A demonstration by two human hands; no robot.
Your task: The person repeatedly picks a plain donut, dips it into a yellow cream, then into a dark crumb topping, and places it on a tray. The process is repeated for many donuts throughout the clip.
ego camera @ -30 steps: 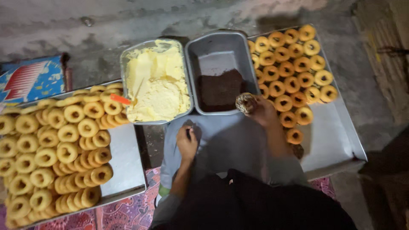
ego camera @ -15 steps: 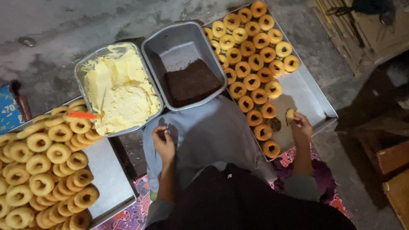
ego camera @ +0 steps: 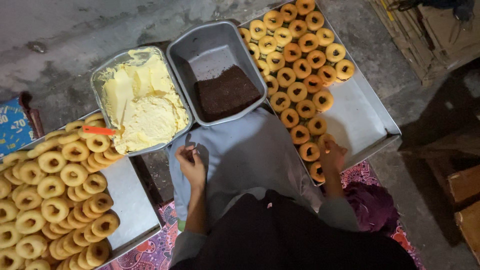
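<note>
We see our right hand (ego camera: 332, 156) reaching down onto the near edge of the wide, flat metal tray (ego camera: 360, 117) on the right, its fingers closed around a small golden ring-shaped doughnut (ego camera: 326, 140) with a dark filled centre, which sits at the near end of the rows already laid there. Those filled golden doughnuts (ego camera: 295, 55) run in neat lines from the tray's far left corner down towards its near left edge, while the right part of the tray is bare metal. Our left hand (ego camera: 191, 162) rests on the grey cloth (ego camera: 245, 150) across the lap, curled loosely around something small and dark that we cannot make out, so we cannot tell whether it truly grips it. The two hands are well apart, with the lap between them. Just beyond the cloth stand two deep rectangular metal pans side by side: the right-hand grey pan (ego camera: 200, 55) holds a dark brown crumbly heap (ego camera: 227, 92) gathered against its near right side, and the left-hand pan (ego camera: 100, 80) is filled with pale yellow cream (ego camera: 142, 107). An orange-handled tool (ego camera: 98, 130) lies at that pan's near left corner, pointing over the left tray (ego camera: 132, 202), where plain pale ring doughnuts (ego camera: 55, 195) are heaped thickly across its left part. A patterned red mat (ego camera: 150, 250) shows beneath the near edges.
</note>
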